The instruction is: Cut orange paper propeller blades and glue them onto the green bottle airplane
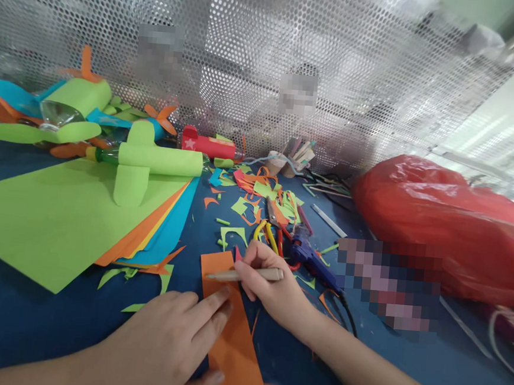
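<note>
Behind the blue bench point(10, 330), a metal screen point(246, 43) full of small holes is standing, and to the right a red bag point(433, 212) is bulging. I am watching a person with two bare hands. One orange strip point(241, 366) is lying on the bench in front of this person, stretching away under the left hand point(166, 333). Its fingers are resting on the strip, slightly bent, with the thumb spread apart, and they are gripping nothing. The right hand point(278, 298) is pinching a pen point(224, 275), fingers closed around it. The tip is pointing left over the far part of the strip; whether it is touching, I cannot tell. Just beyond the right hand, a glue gun point(316, 260) is lying near green scraps point(235, 232). To the left, a green plane point(166, 160) is sitting over coloured sheets point(37, 217).
</note>
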Demonstrator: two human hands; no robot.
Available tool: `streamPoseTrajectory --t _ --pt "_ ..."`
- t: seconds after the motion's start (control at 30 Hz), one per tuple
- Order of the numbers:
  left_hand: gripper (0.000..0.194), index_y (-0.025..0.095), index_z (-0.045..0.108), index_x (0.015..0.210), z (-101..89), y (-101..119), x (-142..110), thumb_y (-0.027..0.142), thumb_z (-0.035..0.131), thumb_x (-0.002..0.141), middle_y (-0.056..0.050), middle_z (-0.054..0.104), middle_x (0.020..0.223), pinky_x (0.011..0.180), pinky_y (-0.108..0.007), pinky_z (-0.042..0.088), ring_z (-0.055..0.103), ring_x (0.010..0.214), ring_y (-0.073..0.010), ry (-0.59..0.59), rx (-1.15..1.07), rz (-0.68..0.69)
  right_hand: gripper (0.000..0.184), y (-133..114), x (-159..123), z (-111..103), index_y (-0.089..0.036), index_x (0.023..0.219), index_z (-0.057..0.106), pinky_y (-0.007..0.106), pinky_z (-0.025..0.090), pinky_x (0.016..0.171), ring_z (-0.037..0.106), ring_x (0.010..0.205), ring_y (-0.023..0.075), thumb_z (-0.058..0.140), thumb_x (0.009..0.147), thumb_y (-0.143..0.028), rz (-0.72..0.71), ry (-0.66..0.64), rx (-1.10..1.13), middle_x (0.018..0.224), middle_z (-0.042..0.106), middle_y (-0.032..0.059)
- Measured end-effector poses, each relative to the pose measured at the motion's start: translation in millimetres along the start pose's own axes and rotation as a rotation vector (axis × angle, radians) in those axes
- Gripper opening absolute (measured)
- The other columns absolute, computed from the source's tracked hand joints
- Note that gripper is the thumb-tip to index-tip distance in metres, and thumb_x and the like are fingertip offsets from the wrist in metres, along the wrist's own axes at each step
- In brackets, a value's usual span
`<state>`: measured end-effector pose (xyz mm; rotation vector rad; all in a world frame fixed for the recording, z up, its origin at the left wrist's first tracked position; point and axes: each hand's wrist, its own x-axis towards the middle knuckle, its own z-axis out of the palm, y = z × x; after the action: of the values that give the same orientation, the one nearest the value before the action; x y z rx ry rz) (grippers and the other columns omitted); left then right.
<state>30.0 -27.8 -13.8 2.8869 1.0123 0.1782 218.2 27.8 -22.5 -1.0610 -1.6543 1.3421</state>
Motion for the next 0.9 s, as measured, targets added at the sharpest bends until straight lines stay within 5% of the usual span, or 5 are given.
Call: streamPoseTrajectory --t 0.4,0.9 --pt "0.048 0.013 0.059 0.126 -0.7 1.7 0.8 0.04 0.054 0.086 -0.013 0.062 0.128 0.064 -0.037 0.058 0.069 0.082 -0.0281 -0.007 0.03 0.001 0.022 5.1 -3.1 2.1 -0.022 0.072 0.042 0.021 0.026 0.045 0.034 0.045 0.0079 0.054 0.09 -0.029 -0.018 -0.004 -0.056 0.053 0.044 -0.0091" --pt "0.047 0.011 0.06 0.124 2.0 0.3 -2.4 0.038 0.055 0.086 -0.014 0.061 0.127 0.065 -0.039 0.058 0.069 0.083 -0.0295 0.029 0.022 0.015 0.025 4.9 -1.8 -0.1 -0.024 0.071 0.036 0.023 0.03 0.047 0.036 0.047 0.01 0.051 0.09 -0.028 -0.02 0.187 -0.253 0.053 0.038 -0.0092"
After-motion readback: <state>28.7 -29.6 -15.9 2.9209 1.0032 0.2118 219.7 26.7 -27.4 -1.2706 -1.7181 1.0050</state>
